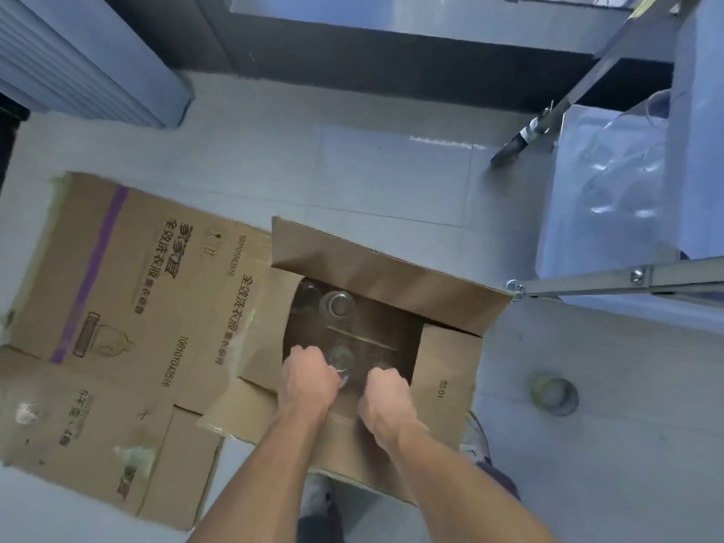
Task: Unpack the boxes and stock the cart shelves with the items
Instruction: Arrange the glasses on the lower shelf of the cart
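On the grey floor [391, 170], seen from above, an open cardboard box [376, 276] sits with its flaps spread, and two bare arms reach down into it. Inside the dark box are clear glass jars: one stands near the far wall [337, 303], and another [341, 358] lies between the two hands.

The left hand [309, 380] is curled at the box's near edge, its fingers bent around or against the rim of the nearer jar; the glass shows at the fingertips, but whether it is truly gripped or only touched cannot be told. The right hand [382, 391] is also curled, knuckles up, just beside that jar; what it has hold of, if anything, is hidden inside the box.

Left of the box, a flattened carton [117, 288] printed with Chinese characters lies on the floor. To the right stands a metal cart frame [611, 282], with a blue-tinted bin [611, 182] behind it holding what look like more clear glass pieces. A small round floor drain [554, 391] sits to the right of the box.

The jars are likely rigid, smooth, fairly heavy for their size, and breakable. A safe hold would probably wrap the fingers round the body just under the rim, lifting straight up so the glass does not knock its neighbours or the box walls.
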`<state>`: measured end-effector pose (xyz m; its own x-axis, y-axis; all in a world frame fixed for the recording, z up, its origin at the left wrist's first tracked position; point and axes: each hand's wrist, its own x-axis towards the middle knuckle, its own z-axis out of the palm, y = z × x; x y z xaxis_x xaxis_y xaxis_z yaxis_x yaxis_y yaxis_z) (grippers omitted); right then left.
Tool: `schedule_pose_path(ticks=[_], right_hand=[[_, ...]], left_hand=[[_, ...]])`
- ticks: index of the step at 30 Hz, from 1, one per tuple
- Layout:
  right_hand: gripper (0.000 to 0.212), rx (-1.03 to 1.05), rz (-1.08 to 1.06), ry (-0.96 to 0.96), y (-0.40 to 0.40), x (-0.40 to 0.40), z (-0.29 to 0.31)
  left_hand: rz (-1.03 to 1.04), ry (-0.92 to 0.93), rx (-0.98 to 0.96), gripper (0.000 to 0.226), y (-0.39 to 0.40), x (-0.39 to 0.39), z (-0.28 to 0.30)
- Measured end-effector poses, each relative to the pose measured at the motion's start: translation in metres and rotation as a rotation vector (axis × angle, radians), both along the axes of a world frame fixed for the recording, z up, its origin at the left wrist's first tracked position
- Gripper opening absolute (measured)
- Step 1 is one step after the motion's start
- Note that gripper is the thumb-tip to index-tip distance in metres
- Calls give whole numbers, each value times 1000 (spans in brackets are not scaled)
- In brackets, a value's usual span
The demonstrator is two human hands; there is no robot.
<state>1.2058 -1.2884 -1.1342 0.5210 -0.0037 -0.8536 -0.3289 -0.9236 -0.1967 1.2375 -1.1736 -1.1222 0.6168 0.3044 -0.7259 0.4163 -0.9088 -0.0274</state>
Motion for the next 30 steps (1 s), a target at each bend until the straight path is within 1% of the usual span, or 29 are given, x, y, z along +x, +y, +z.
schedule_pose_path(ticks=[3, 7, 9, 13, 17, 20, 24, 27, 29, 30], right_hand=[[21, -52, -86, 8, 1, 10, -26], [18, -85, -149, 19, 10, 12, -52], [17, -86, -167, 10, 16, 8, -60], [17, -131, -153, -91, 17, 0, -71], [14, -212, -109, -151, 13, 2, -75], [17, -212, -78, -170, 8, 7, -76], [17, -226, -91, -237, 2, 5, -74], [21, -219, -58, -260, 4, -1, -73], [23, -237, -23, -311, 4, -7, -73], [23, -244, -29, -331, 3, -8, -73]], left_hand=[[-88, 6, 35, 22, -3, 5, -25], [-183, 62, -5, 18, -17, -7, -56], [-216, 68, -33, 20, -16, -17, -68], [-221, 43, -77, 32, -3, -19, -86], [-224, -18, -87, 28, 2, -15, -92], [-247, -45, -92, 26, 3, -10, -97], [-286, -30, -99, 24, 7, -13, -97], [-346, -4, -84, 17, 10, -18, -97], [-362, -26, -69, 15, 13, -19, -94], [-366, -61, -76, 18, 16, -20, -92]])
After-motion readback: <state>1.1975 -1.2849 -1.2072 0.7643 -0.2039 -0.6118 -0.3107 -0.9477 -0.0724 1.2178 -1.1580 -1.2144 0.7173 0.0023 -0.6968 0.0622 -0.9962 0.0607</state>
